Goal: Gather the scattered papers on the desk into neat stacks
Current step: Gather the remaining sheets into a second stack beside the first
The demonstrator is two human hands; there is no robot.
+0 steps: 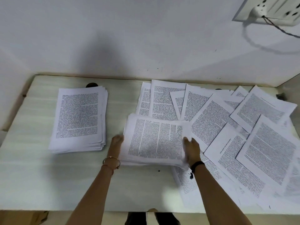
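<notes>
A thick bundle of printed pages lies in the middle of the pale desk. My left hand grips its left edge, fingers partly hidden under the sheets. My right hand grips its right edge, thumb on top. A finished stack of pages sits squared at the left. Several loose printed sheets lie fanned and overlapping across the right half of the desk, some reaching the front edge.
A white wall rises directly behind the desk. A wall socket with a white plug and a trailing cable is at the upper right. The desk's front edge runs just below my forearms.
</notes>
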